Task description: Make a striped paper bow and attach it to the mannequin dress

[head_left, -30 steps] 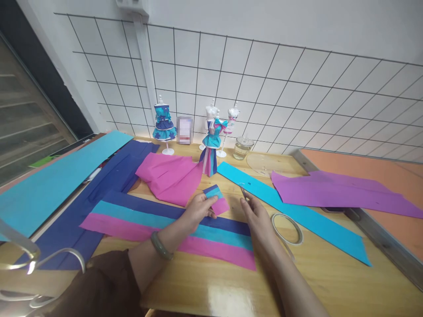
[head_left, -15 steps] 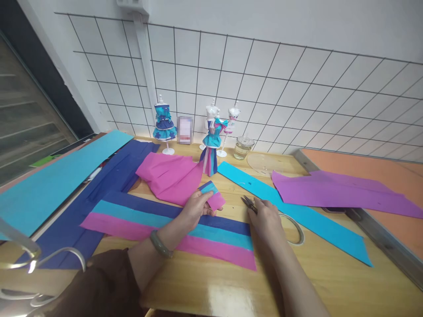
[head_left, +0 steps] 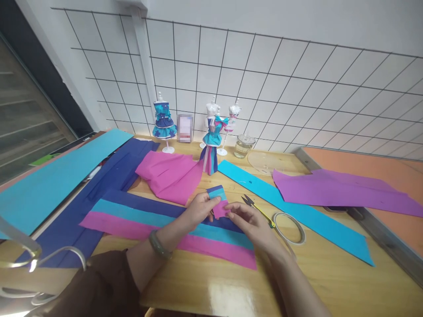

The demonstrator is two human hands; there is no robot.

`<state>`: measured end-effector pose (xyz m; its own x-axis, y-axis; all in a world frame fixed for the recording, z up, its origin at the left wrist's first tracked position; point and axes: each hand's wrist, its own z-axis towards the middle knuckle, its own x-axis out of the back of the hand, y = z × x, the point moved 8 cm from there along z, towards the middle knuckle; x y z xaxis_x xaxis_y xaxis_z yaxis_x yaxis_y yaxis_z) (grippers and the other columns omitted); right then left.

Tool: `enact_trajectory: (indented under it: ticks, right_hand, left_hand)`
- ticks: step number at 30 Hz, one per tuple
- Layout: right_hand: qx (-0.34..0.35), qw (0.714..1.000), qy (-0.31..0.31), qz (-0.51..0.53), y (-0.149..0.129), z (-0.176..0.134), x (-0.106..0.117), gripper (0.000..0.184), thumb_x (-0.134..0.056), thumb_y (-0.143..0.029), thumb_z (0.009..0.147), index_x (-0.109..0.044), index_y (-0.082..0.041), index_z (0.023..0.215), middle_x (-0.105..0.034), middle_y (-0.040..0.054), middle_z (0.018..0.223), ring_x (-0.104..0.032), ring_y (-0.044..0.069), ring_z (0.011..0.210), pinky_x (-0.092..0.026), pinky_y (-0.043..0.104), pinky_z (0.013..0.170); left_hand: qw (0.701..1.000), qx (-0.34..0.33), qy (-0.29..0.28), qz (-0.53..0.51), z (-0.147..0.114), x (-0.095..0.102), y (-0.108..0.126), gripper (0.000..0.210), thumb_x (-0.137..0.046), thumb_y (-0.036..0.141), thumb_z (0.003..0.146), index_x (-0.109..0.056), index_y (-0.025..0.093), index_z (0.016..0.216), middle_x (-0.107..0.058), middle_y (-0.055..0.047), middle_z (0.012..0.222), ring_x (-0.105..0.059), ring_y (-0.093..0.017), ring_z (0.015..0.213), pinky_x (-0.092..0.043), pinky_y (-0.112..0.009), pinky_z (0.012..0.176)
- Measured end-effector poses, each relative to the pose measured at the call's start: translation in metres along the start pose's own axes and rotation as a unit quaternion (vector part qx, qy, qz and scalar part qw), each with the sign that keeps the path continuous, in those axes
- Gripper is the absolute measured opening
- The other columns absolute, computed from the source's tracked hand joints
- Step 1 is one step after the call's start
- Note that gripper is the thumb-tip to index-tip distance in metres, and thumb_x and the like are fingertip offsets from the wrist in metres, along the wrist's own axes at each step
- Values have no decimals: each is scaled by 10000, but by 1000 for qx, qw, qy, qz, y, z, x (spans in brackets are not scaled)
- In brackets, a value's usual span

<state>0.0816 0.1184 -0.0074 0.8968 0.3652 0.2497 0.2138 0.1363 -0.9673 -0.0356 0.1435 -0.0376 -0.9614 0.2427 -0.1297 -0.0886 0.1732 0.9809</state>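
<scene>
A small striped piece of crepe paper (head_left: 220, 208), dark blue, light blue and pink, is pinched in my left hand (head_left: 199, 209). At its lower right edge, the thumb and fingers of my right hand (head_left: 251, 223) close on the pink part. Under both hands lies a long striped crepe paper strip (head_left: 132, 225) in the same three colours. Thread snips (head_left: 261, 209) with yellow handles rest on the table just beyond my right hand, blades pointing away to the left. Beside their handles is a roll of tape (head_left: 302, 232) lying flat.
Small dress forms (head_left: 164, 125) in paper outfits stand at the back, near a glass of pale liquid (head_left: 243, 147). Pink crepe paper (head_left: 172, 176) lies before them. A bright blue strip (head_left: 325, 229) and purple paper (head_left: 343, 188) lie right; dark blue paper (head_left: 89, 211) lies left.
My right hand has let go of the snips, leaving them on the table, and moved left to the small striped piece. My left hand has turned that piece more upright.
</scene>
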Motion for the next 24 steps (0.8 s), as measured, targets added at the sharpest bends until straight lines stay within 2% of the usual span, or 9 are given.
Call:
enact_trajectory:
  ticks: [7, 11, 15, 24]
  right_hand:
    - [30, 999, 3, -39, 5, 3, 2, 201, -538, -274, 767, -646, -200, 920, -621, 43, 893, -565, 154, 787, -451, 280, 678]
    - [28, 1000, 12, 6, 7, 4, 4, 183, -589, -290, 751, -666, -193, 885, -637, 53, 906, -585, 164, 812, -463, 291, 707]
    - [39, 998, 12, 38, 6, 5, 4, 159, -627, -304, 728, -687, -214, 845, -657, 43, 888, -603, 168, 827, -473, 294, 728]
    - [44, 999, -6, 24, 2, 6, 6, 176, -631, -342, 724, -692, -197, 802, -666, 55, 844, -602, 176, 795, -478, 310, 721]
  left_hand:
    - [1000, 13, -2, -7, 1, 0, -2, 316, -571, 443, 719, -535, 135, 657, -526, 22, 459, -452, -59, 336, -316, -162, 338]
    - [998, 23, -49, -32, -1, -4, -2, 323, -593, 448, 704, -553, 130, 742, -553, 8, 523, -501, -76, 409, -356, -172, 370]
    - [996, 17, -90, -8, -4, -6, 2, 320, -639, 390, 681, -572, 118, 837, -576, -7, 569, -507, -74, 430, -385, -181, 404]
    - [990, -12, -138, -10, -7, -11, 9, 305, -691, 325, 635, -593, 105, 821, -585, -29, 613, -539, -102, 538, -426, -215, 484]
